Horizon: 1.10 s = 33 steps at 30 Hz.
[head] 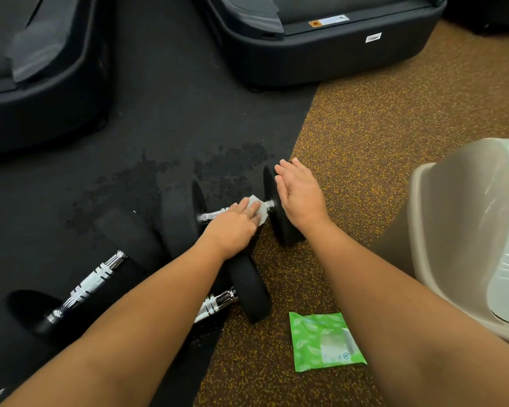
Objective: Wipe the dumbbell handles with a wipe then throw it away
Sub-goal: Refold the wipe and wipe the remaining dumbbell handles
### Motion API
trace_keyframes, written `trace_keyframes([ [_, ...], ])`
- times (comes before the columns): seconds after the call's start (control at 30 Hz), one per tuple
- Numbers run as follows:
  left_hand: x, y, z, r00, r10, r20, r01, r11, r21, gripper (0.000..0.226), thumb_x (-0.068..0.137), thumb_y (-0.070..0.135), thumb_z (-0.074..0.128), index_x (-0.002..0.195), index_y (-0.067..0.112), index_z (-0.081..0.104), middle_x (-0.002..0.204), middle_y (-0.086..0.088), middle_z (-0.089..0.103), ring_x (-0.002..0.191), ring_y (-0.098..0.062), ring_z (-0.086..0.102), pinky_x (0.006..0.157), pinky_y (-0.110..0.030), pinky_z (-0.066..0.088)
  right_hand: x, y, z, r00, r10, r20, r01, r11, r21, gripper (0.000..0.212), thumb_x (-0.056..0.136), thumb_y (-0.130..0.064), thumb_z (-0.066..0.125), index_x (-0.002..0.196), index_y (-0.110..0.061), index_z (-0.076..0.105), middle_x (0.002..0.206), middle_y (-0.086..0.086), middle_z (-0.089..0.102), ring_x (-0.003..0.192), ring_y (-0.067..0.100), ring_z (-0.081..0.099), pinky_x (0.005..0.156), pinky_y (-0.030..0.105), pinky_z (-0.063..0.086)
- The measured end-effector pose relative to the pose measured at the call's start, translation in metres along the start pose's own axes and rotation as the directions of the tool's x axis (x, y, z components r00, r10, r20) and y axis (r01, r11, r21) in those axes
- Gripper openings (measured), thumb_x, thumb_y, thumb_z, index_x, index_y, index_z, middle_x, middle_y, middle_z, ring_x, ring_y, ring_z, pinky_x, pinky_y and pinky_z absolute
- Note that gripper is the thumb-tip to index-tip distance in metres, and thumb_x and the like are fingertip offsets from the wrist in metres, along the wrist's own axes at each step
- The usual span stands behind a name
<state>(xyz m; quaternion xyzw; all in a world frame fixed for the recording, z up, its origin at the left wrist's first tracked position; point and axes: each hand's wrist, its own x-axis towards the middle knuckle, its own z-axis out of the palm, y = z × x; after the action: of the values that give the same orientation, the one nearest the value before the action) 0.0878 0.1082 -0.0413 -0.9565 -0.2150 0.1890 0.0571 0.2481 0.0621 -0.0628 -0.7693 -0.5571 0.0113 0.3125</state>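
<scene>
A black dumbbell (279, 218) with a chrome handle (215, 215) lies on the floor in the middle. My left hand (235, 226) presses a white wipe (260, 210) onto the right part of that handle. My right hand (299, 192) rests flat, fingers together, on the top of the dumbbell's right weight plate. Two more dumbbells lie nearer me: one at the lower left with a chrome handle (91, 282), another (249, 289) partly hidden under my left forearm.
A beige bin (441, 224) with a white liner stands at the right. A green pack of wipes (323, 340) lies on the brown speckled floor in front of it. Black treadmill bases (321, 54) sit at the back. The black mat (159, 142) shows damp patches.
</scene>
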Motion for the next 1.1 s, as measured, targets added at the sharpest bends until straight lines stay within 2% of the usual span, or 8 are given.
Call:
trace_keyframes([
  [0.2,-0.007,-0.009,-0.001,0.999,-0.009,0.033,0.01,1.0,-0.026,0.048,0.099,0.007,0.029,0.146,0.005,0.028,0.159,-0.015,0.006,0.145,-0.034,0.011,0.116,-0.043,0.025,0.0,-0.001,-0.001,1.0,0.003,-0.009,-0.003,1.0,0.002,0.037,0.099,-0.025,0.04,0.126,-0.007,0.058,0.135,0.009,0.055,0.136,0.027,0.039,0.115,0.039,0.027],
  [0.4,0.007,0.008,0.004,0.995,-0.061,-0.082,0.055,0.995,-0.083,0.041,0.096,0.009,0.036,0.137,0.004,0.041,0.152,-0.019,0.021,0.135,-0.036,0.026,0.106,-0.043,0.033,-0.001,-0.004,0.0,0.998,0.0,-0.061,0.001,1.0,0.015,0.04,0.097,-0.026,0.039,0.12,-0.003,0.062,0.127,0.014,0.061,0.13,0.033,0.046,0.111,0.042,0.033],
  [0.6,0.018,0.018,0.009,0.995,-0.062,-0.077,0.058,0.997,-0.052,0.046,0.1,0.014,0.032,0.145,0.005,0.032,0.156,-0.02,0.01,0.143,-0.041,0.009,0.116,-0.045,0.016,-0.001,-0.004,-0.002,1.0,0.007,-0.016,-0.006,1.0,0.012,0.042,0.097,-0.027,0.036,0.124,-0.005,0.059,0.132,0.012,0.057,0.134,0.03,0.041,0.113,0.041,0.03],
  [0.7,0.014,0.009,0.012,0.996,-0.044,-0.082,0.04,0.998,-0.051,0.047,0.099,0.014,0.033,0.146,0.006,0.03,0.158,-0.018,0.007,0.144,-0.038,0.007,0.117,-0.044,0.015,0.0,-0.003,-0.001,1.0,0.001,-0.022,-0.001,1.0,0.006,0.041,0.097,-0.026,0.037,0.123,-0.004,0.059,0.132,0.012,0.058,0.134,0.03,0.042,0.114,0.04,0.029],
  [0.8,0.006,0.003,0.017,0.993,-0.067,-0.092,0.054,0.989,-0.135,0.051,0.096,0.008,0.039,0.146,0.007,0.029,0.158,-0.015,0.009,0.145,-0.033,0.009,0.118,-0.041,0.013,-0.001,-0.003,0.0,0.999,-0.009,-0.037,0.009,1.0,0.0,0.043,0.097,-0.028,0.036,0.122,-0.004,0.061,0.13,0.013,0.059,0.132,0.03,0.044,0.113,0.039,0.03],
  [0.93,0.002,0.004,0.02,0.945,-0.271,-0.183,0.186,0.906,-0.38,0.052,0.087,0.003,0.047,0.139,0.01,0.039,0.152,-0.008,0.028,0.138,-0.027,0.029,0.113,-0.035,0.025,-0.001,-0.003,0.0,0.999,0.002,-0.044,-0.001,1.0,0.012,0.041,0.097,-0.028,0.038,0.123,-0.006,0.06,0.13,0.011,0.059,0.132,0.029,0.043,0.113,0.037,0.03],
  [1.03,0.013,0.012,0.009,0.873,-0.473,-0.117,0.357,0.785,-0.507,0.037,0.088,0.008,0.049,0.125,0.012,0.053,0.126,-0.01,0.053,0.115,-0.03,0.051,0.093,-0.036,0.041,-0.001,-0.002,0.0,0.999,0.018,-0.033,-0.017,1.0,0.019,0.04,0.097,-0.028,0.038,0.124,-0.007,0.059,0.132,0.009,0.058,0.134,0.027,0.041,0.114,0.037,0.029],
  [1.1,0.022,0.015,-0.004,0.839,-0.539,-0.071,0.423,0.729,-0.539,0.028,0.089,0.011,0.049,0.115,0.012,0.06,0.111,-0.012,0.061,0.103,-0.031,0.057,0.085,-0.037,0.044,0.0,-0.002,0.0,0.999,0.014,-0.041,-0.013,1.0,0.023,0.039,0.097,-0.027,0.04,0.124,-0.006,0.06,0.132,0.01,0.058,0.133,0.027,0.042,0.114,0.038,0.029],
])
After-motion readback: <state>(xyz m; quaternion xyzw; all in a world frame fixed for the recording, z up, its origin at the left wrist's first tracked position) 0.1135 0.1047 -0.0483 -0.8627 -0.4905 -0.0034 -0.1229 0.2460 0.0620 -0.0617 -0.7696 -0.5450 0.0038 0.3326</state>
